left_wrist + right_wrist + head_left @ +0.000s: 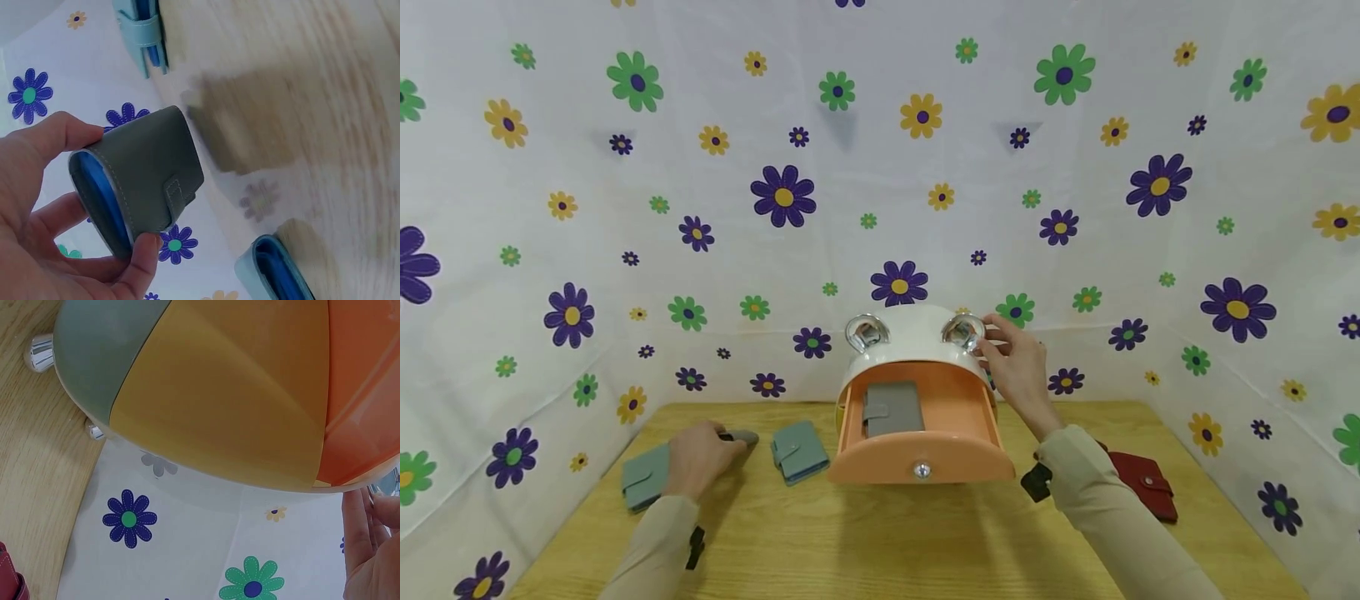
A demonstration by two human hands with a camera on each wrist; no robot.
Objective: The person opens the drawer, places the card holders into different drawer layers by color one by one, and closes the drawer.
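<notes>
Nearest us, our left sleeve (651,550) and right sleeve (1120,517) reach in over the bench (790,542). Our left hand (696,462) grips a dark grey wallet (134,169) between thumb and fingers at the left, with a pale green wallet (646,478) on its left and a second green wallet (800,452) on its right. Our right hand (1018,367) holds the right chrome ring (973,332) of the far white cabinet (917,329). Below, the orange drawer (880,462) stands pulled out, a taupe wallet (895,410) lying in its left part. To the right, a red wallet (1141,482) lies on the bench near our right sleeve.
</notes>
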